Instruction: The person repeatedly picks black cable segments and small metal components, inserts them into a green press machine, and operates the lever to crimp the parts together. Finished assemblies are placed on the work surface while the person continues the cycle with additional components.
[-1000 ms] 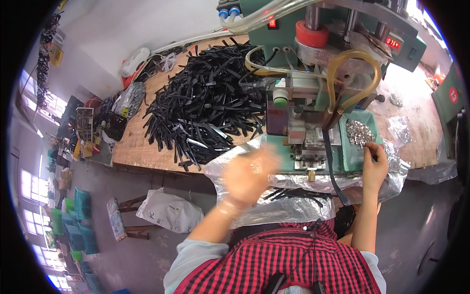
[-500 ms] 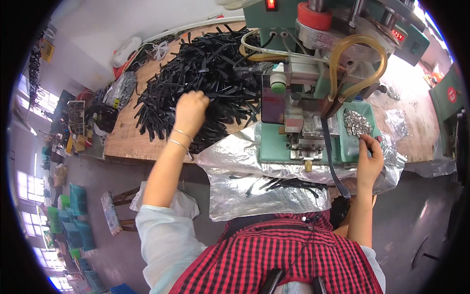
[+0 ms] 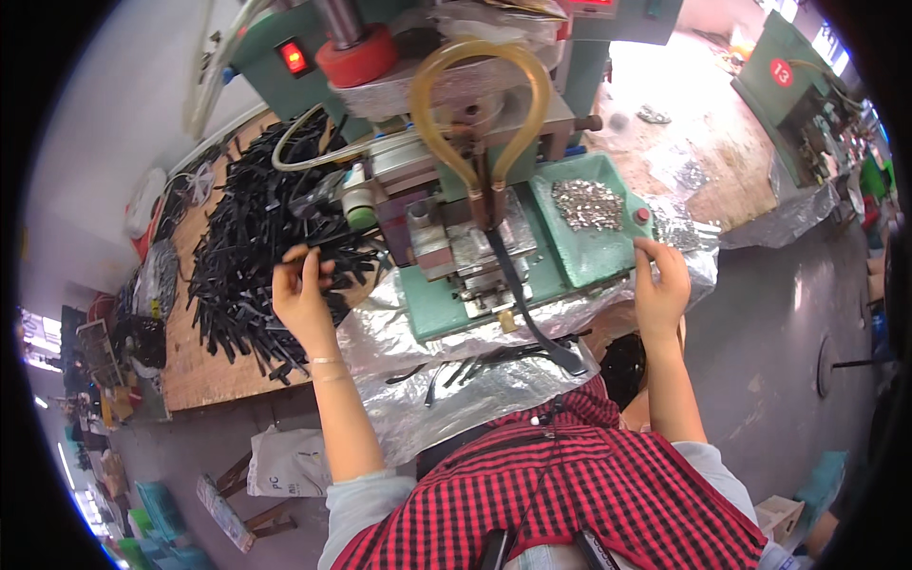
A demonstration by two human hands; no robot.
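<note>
My left hand (image 3: 302, 299) is over the near right part of a heap of black strips (image 3: 247, 237), its fingers curled in; what they hold, if anything, is hidden. My right hand (image 3: 663, 290) is at the right edge of a green tray (image 3: 594, 271), below a red button (image 3: 642, 216). Thumb and fingertips are pinched together, around something too small to make out. Small shiny metal pieces (image 3: 589, 205) lie heaped in the tray. Between my hands, a long black strap (image 3: 518, 294) hangs from the green bench machine (image 3: 432, 306), touched by neither hand.
A looped amber hose (image 3: 546, 95) and a red collar (image 3: 356, 59) are on the machine above the work. Silvery sheeting (image 3: 380, 404) covers the table's front edge, with several loose black strips on it. Another green machine (image 3: 779, 95) stands far right.
The view has swung, so the machine appears further left. My left hand has moved to the heap's near right side. My right hand has drawn back from the metal pieces to the tray's edge.
</note>
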